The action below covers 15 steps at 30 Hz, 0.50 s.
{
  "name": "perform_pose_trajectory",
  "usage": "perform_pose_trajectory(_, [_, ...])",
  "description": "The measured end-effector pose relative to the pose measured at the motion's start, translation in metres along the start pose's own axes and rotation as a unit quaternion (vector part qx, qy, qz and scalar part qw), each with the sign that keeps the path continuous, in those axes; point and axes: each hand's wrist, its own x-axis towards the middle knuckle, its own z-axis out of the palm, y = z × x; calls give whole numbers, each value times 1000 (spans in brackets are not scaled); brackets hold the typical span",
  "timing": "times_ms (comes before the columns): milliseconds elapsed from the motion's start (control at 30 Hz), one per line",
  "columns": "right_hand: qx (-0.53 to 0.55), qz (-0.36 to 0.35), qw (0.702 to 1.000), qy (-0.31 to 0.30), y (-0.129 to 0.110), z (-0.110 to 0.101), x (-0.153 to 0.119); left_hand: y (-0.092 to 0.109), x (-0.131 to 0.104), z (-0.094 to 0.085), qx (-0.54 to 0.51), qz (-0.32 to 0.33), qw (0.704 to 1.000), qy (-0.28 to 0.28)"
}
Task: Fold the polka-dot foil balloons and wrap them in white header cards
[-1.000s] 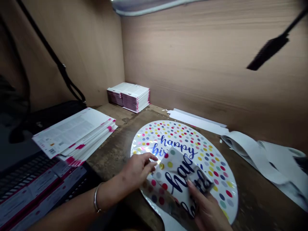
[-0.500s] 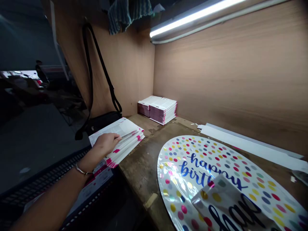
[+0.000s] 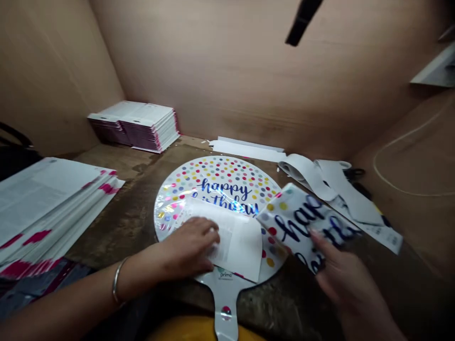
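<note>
A flat, round foil balloon [image 3: 213, 177] with coloured dots and blue "happy birthday" lettering lies on the table, its tail [image 3: 226, 303] toward me. Over its lower half is a white printed paper sleeve [image 3: 245, 244]. My left hand [image 3: 194, 244] has its fingers curled on the left part of that sleeve, thumb below. My right hand [image 3: 341, 270] pinches a folded foil balloon [image 3: 298, 215] with the same lettering, just right of the round one. To the left lies a fanned stack of white, pink-edged paper sleeves [image 3: 53, 199].
Two neat piles of similar sleeves [image 3: 142, 118] stand in the back left corner. Curled white paper strips [image 3: 309, 175] lie at the back right, a flat strip [image 3: 249, 148] along the wall. A dark strap [image 3: 302, 23] hangs above. Something yellow [image 3: 192, 329] sits below the table edge.
The view has swung right. My left hand has gone from the fanned stack to the round balloon with one sleeve. My right hand has come into view, holding the folded balloon.
</note>
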Motion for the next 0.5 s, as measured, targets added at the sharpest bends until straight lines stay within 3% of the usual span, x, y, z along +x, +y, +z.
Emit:
perform_pose_trajectory(100, [67,71,995,-9,-2,30,5,-20,15,0,20,-27,999,0])
perform_pose_trajectory(233, [71,154,977,-132,9,59,2,-37,26,4,13,-2,998,-65])
perform_pose_trajectory(500, [105,184,964,-162,22,98,-9,-42,23,12,-30,6,998,-60])
